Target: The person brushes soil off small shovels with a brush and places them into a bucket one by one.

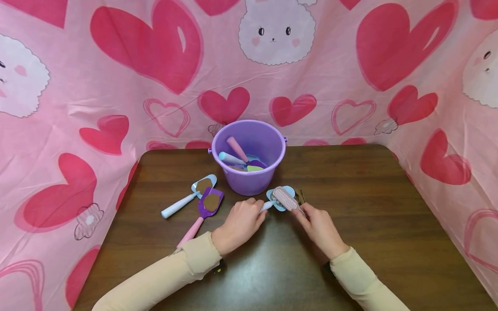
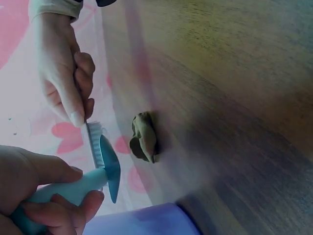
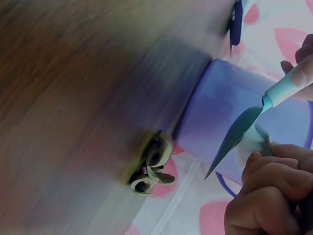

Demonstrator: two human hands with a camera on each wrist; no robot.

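My left hand (image 1: 240,223) grips the handle of a light blue toy shovel (image 2: 111,169), its blade raised above the table. In my right hand (image 1: 322,231) is a small brush with a pale pinkish back (image 1: 285,199). Its bristles (image 2: 96,142) face the shovel's blade and appear to touch it in the left wrist view. Just beyond the brush, a crumpled brown clump (image 3: 152,164) lies on the table, partly hidden in the head view. What it is made of I cannot tell.
A purple bucket (image 1: 249,183) stands at the back middle, with several toy tools inside. Left of it lie a light blue shovel (image 1: 179,205) and a purple shovel with a pink handle (image 1: 192,229), both with brown patches on their blades. Pink printed cloth (image 1: 319,82) surrounds the wooden table (image 1: 389,207).
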